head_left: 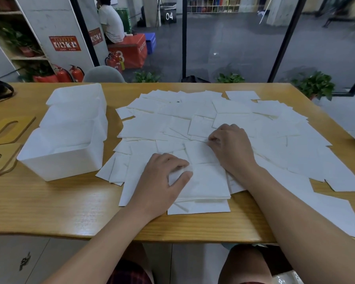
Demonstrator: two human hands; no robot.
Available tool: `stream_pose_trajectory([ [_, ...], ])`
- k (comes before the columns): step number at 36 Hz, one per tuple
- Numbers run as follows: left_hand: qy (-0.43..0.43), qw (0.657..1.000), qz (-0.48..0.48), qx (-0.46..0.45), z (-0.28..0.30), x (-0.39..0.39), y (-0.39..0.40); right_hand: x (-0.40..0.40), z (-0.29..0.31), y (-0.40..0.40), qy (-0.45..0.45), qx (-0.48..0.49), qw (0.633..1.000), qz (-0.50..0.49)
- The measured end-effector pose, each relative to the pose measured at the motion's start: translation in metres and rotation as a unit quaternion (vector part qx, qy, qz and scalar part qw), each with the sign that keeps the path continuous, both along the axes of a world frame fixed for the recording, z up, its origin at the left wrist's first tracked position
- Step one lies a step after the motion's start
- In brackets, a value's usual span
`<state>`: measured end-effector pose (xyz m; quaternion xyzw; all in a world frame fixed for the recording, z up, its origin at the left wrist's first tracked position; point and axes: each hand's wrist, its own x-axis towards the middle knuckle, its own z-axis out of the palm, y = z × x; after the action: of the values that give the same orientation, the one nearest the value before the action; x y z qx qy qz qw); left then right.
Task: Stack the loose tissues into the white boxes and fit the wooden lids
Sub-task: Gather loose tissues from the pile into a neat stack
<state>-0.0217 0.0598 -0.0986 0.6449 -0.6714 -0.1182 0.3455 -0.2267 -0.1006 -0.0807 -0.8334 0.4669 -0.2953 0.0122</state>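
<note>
A small squared-up stack of tissues (205, 185) lies at the lower centre of the frame, near the front edge of the wooden tabletop (49, 203). The left hand (162, 181) rests on the stack's left side, with its thumb and fingers curled round the stack's upper left corner, pinching it. Just above and to the right, the right hand (232, 148) lies knuckles-up on the paper, its fingers curled down and nipping the edge of a single tissue (201, 152) that lies against the far side of the stack.

Around both hands spread the loose tissues (223, 117), a wide overlapping sheet-work that covers the centre and right of the tabletop and runs off toward the right edge of the frame.

At centre left stand three white boxes (70, 138) in a row, touching one another, lidless; the nearest one holds some tissues in its bottom. Further left, at the frame's edge, lie two wooden lids (6, 130) with slot openings, flat on the tabletop, one nearer than the other.

Beyond the tabletop, in the upper left of the frame, stand red fire extinguishers (70, 73), and a seated person (111, 23) is on a red box.
</note>
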Motion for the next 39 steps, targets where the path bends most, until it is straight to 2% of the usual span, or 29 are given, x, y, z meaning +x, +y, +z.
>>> stream_pose_trajectory([
  [7,0.002,1.000,-0.010,0.009,0.002,0.001,0.001,0.005,-0.005,-0.004,0.018,-0.006,1.000,0.006],
  [16,0.029,0.999,0.018,-0.015,0.001,0.003,0.001,-0.006,0.006,0.010,-0.057,0.029,0.996,0.060],
  [21,0.095,0.994,0.046,-0.037,0.003,0.005,-0.002,-0.020,0.016,0.044,-0.131,0.071,0.985,0.086],
  [26,0.188,0.982,0.012,-0.012,0.015,0.001,-0.008,-0.027,0.008,0.083,-0.186,0.125,0.967,0.117],
  [29,0.236,0.972,0.007,0.002,0.023,-0.003,-0.012,-0.030,0.002,0.097,-0.190,0.144,0.960,0.144],
  [33,0.238,0.971,0.016,0.000,0.025,-0.002,-0.017,-0.034,-0.001,0.102,-0.180,0.143,0.958,0.173],
  [39,0.291,0.955,-0.042,-0.045,0.028,0.002,-0.010,-0.040,0.009,0.089,-0.174,0.154,0.965,0.124],
])
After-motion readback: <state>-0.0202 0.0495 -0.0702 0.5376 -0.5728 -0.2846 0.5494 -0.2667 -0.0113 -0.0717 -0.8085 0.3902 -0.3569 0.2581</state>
